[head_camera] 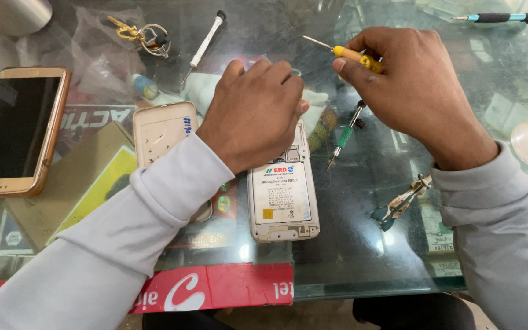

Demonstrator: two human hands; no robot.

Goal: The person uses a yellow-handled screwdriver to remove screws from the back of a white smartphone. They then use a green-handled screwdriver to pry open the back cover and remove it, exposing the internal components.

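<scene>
Fingers of the right hand (414,85) pinch a yellow-handled precision screwdriver (344,52), above and right of the opened white phone with exposed battery (282,194). Left hand (253,110) curls closed over the phone's top end. Green-handled screwdriver (344,135) lies just right of it.

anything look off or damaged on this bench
The opened phone under the left hand lies with its back cover off beside it, battery exposed. The right hand holds a yellow screwdriver. Nothing looks spilled or broken.

The left hand (253,113) lies palm-down with curled fingers, while the right hand (407,85) is raised, fingers pinched together.
</scene>
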